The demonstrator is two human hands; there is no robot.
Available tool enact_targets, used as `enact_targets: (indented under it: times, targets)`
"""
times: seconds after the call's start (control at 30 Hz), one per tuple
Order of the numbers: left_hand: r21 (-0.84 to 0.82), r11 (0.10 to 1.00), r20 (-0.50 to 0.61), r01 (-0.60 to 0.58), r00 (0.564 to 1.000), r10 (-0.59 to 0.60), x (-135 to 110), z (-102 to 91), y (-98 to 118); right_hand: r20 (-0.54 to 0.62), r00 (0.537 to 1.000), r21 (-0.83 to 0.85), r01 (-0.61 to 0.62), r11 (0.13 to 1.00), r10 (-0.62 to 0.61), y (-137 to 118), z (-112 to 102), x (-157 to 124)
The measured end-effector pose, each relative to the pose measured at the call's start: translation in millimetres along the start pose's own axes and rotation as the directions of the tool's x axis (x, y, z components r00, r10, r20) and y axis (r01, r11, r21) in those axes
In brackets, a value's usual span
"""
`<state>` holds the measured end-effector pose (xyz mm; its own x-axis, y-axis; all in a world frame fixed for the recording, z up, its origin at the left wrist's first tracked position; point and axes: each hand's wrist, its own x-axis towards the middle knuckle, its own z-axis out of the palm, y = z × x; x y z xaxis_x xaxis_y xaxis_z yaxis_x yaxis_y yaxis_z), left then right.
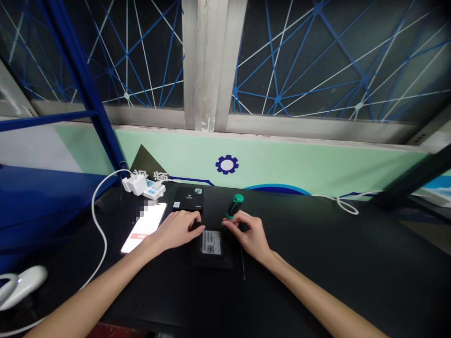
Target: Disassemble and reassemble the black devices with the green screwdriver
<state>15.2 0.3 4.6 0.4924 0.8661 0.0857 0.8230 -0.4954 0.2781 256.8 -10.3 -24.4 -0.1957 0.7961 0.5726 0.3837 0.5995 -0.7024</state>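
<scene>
A flat black device (212, 251) with a white label lies on the black table (317, 263) in front of me. My left hand (178, 228) rests at its far left corner, fingers curled and pressed on something small and dark I cannot make out. My right hand (248, 232) is at the far right corner, fingertips pinched together close to the device's edge. A screwdriver with a green and black handle (234, 206) lies just beyond my right hand, and a thin dark rod (242, 263) lies beside my right wrist.
A lit phone (144, 226) lies left of my left hand. Behind it are a black box (189, 199), a white charger and power strip (143, 186) with a white cable (100, 230). A white object (23, 284) sits at the far left. A green wall and window frame back the table.
</scene>
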Motion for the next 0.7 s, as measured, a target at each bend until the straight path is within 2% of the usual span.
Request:
enact_targets:
  times: [0.1, 0.2, 0.33, 0.47, 0.7]
  targets:
    - [0.002, 1.0, -0.015, -0.003, 1.0, 0.003, -1.3, -1.6, 2.2, -0.039, 0.999, 0.002, 0.01, 1.0, -0.01, 0.2, 1.5, -1.3]
    - [0.015, 1.0, -0.044, 0.007, 0.999, -0.007, -2.8, -2.1, 3.9, -0.129, 0.991, 0.02, 0.026, 0.999, -0.023, -0.3, 1.6, -2.7]
    - [0.038, 0.999, -0.05, -0.02, 0.999, 0.022, -3.7, -2.4, 3.6, -0.198, 0.98, 0.063, 0.003, 0.998, 0.009, -0.2, 0.3, -2.3]
    - [0.056, 0.997, -0.032, -0.057, 0.998, 0.059, -3.4, -3.5, 0.6, -0.179, 0.982, 0.107, -0.04, 0.993, 0.059, 4.4, 0.9, -0.8]
    - [0.04, 0.998, -0.009, -0.04, 0.999, 0.04, -4.2, -2.8, -4.6, -0.125, 0.987, 0.141, -0.087, 0.986, 0.105, 11.8, 3.6, 0.4]
